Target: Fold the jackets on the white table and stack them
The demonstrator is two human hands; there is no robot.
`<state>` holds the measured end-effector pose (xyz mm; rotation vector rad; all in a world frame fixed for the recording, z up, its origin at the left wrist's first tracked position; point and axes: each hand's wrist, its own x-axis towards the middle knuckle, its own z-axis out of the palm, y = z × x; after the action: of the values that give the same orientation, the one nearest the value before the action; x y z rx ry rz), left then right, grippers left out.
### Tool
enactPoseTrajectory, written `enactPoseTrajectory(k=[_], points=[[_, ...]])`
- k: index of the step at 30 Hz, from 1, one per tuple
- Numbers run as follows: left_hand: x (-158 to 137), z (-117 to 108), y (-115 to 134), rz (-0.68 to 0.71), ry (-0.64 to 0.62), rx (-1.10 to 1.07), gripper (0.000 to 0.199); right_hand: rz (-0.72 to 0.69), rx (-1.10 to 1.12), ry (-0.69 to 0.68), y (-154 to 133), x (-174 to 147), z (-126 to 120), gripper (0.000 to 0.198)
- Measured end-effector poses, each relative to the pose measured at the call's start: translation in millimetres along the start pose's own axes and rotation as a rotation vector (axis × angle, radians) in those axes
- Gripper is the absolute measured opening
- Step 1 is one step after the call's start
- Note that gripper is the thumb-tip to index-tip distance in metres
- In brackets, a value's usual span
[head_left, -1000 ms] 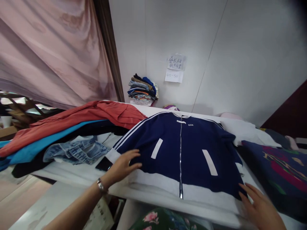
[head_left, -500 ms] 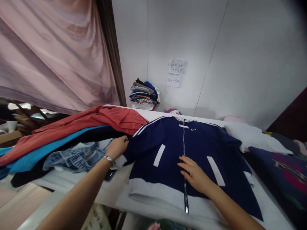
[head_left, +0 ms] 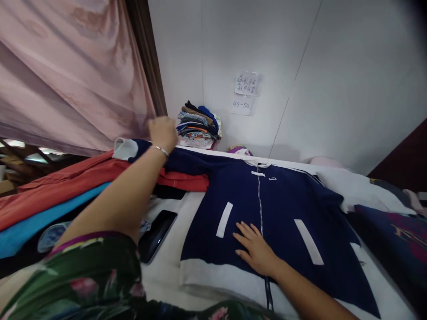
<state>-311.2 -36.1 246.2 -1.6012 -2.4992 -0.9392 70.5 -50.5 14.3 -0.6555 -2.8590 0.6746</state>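
Head view: right hand (head_left: 256,250), fingers spread, probably anchors the navy zip-up jacket (head_left: 242,200); left hand (head_left: 163,134), grip unclear from here, adjoins its outstretched sleeve (head_left: 193,161).

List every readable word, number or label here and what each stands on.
"叠长袖 秋冬外套", apparently: upper paper.
"45-50": lower paper.
Chest patch on the navy jacket: too small to read.
Dark garment at picture right: lettering too blurred to read.
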Motion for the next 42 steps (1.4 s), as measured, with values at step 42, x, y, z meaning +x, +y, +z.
enactPoseTrajectory(k=[42], points=[[-119.9, 176.0, -50.6, -0.193, -0.351, 0.268, 0.058, 0.799, -0.127, 0.923, 130.2, -206.3, -46.4, 0.054]])
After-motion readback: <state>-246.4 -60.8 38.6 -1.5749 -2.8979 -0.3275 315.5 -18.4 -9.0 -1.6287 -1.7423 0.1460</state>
